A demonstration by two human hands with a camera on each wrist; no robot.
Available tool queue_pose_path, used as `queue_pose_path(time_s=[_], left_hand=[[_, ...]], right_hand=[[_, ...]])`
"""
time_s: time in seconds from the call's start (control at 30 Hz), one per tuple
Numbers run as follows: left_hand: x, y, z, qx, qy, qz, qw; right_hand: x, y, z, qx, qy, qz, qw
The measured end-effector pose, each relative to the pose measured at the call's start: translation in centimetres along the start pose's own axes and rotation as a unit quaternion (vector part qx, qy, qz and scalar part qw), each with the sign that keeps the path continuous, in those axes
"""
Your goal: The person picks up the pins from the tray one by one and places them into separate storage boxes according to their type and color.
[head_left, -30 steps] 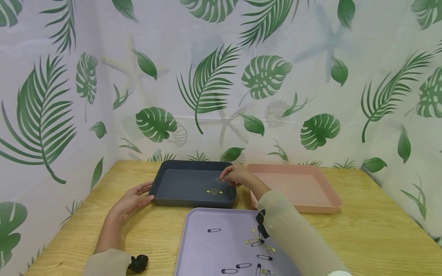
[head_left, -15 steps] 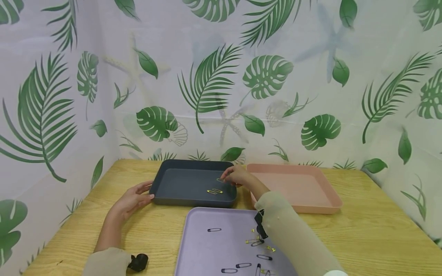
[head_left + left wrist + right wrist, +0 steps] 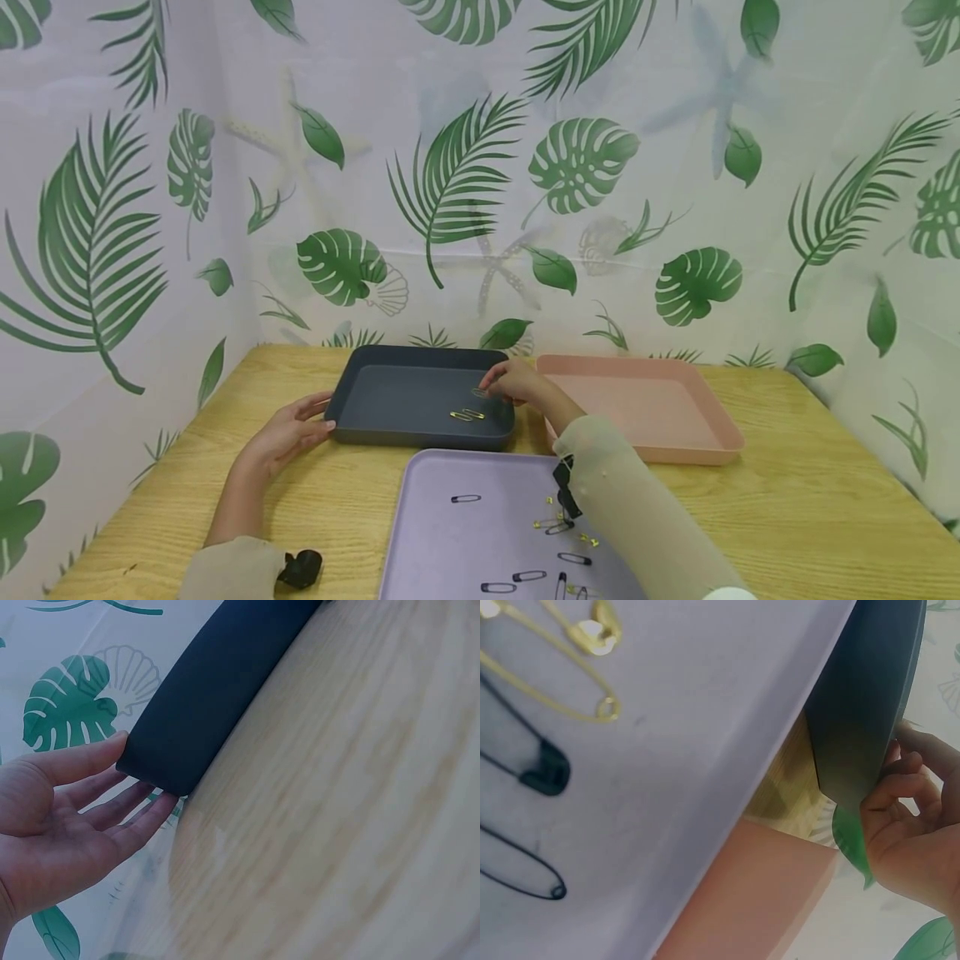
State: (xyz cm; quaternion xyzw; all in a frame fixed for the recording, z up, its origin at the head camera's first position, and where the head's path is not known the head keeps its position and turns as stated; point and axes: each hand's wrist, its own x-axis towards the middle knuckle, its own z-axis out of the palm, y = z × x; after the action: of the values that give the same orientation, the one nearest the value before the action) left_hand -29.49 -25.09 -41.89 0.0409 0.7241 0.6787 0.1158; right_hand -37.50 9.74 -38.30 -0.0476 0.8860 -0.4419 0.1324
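Observation:
My right hand (image 3: 517, 382) is over the right side of a dark blue-grey tray (image 3: 405, 437), pinching a gold safety pin (image 3: 479, 392) at its fingertips. Two more gold safety pins (image 3: 467, 415) lie on that tray's floor, just below the held one. At the tray's left end my left hand (image 3: 288, 429) touches the wall and rim with fairly straight fingers. The left wrist view shows that hand (image 3: 75, 817) against the tray's corner (image 3: 176, 735). In the right wrist view the right hand (image 3: 915, 817) is partly behind the tray's wall (image 3: 855, 712); the pin is hidden there.
A lilac tray (image 3: 435, 542) in front holds loose black safety pins (image 3: 529, 576) and gold ones (image 3: 588, 541), partly covered by the right sleeve (image 3: 630, 492). A pink tray (image 3: 637, 408) stands right of the dark one, all on a wooden table (image 3: 825, 492) before a leaf-print cloth (image 3: 480, 167).
The right hand and its pinched safety pin have shifted very slightly right. The left hand stays on the dark tray's end.

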Motion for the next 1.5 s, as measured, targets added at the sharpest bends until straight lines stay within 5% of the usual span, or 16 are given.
queue_pose_path(time_s=[0.47, 0.73, 1.5], left_hand=[[-0.1, 0.1, 0.2, 0.002, -0.003, 0.003, 1.0000], [-0.1, 0.1, 0.1, 0.007, -0.004, 0.004, 1.0000], [-0.2, 0.3, 0.4, 0.005, -0.002, 0.003, 1.0000]], right_hand=[[-1.3, -0.8, -1.0, -0.001, -0.022, 0.004, 0.9997], [-2.6, -0.7, -2.5, -0.004, -0.034, -0.027, 0.9991], [-11.9, 2.1, -4.8, 0.002, -0.135, -0.112, 0.9846]])
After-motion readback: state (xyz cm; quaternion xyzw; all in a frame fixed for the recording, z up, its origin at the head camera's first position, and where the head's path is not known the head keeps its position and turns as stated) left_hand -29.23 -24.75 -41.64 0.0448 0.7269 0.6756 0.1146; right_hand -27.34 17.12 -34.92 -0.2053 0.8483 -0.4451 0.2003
